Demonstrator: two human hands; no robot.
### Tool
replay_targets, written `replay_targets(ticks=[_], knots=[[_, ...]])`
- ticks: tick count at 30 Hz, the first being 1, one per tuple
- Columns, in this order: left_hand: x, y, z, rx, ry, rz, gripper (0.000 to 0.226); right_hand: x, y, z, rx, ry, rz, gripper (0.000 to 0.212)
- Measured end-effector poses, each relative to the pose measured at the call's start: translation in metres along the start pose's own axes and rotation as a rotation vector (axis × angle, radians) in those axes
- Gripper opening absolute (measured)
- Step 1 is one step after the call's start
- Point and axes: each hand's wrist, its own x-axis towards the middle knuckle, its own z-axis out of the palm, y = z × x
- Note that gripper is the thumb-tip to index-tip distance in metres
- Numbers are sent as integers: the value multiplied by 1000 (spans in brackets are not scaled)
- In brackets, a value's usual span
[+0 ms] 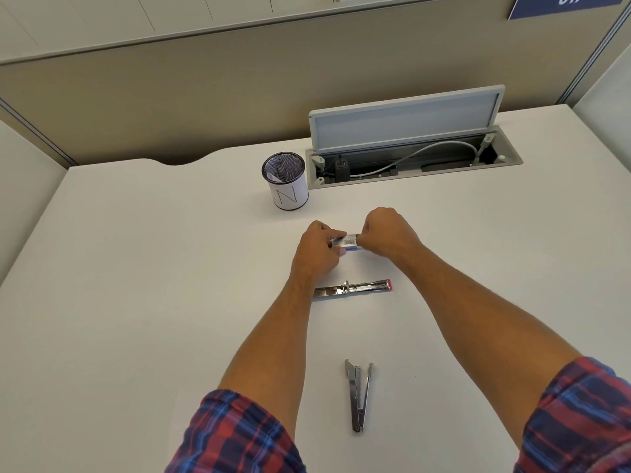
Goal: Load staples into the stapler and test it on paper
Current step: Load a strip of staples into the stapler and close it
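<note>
A small staple box (348,242), white with a barcode label and a blue edge, is held just above the white desk between both hands. My left hand (316,249) grips its left end, and my right hand (387,233) pinches its right end. Nearer to me lies the stapler (353,289), swung open flat, chrome with a pink tip at its right end. A metal staple remover (358,394) lies closest to me, jaws pointing away. No paper sheet is visible on the desk.
A mesh pen cup (286,180) with a white label stands behind the hands. To its right, a cable hatch (409,145) in the desk (136,268) stands open with a charger and cable inside. A beige partition runs along the back.
</note>
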Motion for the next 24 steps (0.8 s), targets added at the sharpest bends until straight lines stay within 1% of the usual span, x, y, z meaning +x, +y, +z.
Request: replay_targets(ticks=[4, 6, 8, 11, 16, 24], knots=[[0, 0, 0, 16, -9, 7, 40, -4, 14, -8, 254, 142, 64, 15], [0, 0, -1, 26, -12, 9, 40, -6, 22, -13, 352, 157, 94, 9], [1, -1, -1, 26, -10, 10, 40, -10, 28, -16, 394, 133, 100, 5], [2, -1, -1, 21, -15, -4, 39, -15, 33, -18, 407, 78, 85, 12], [1, 0, -1, 3, -23, -15, 39, -20, 40, -11, 445, 19, 120, 9], [1, 0, 0, -1, -12, -21, 39, -20, 31, -1, 534, -9, 135, 12]])
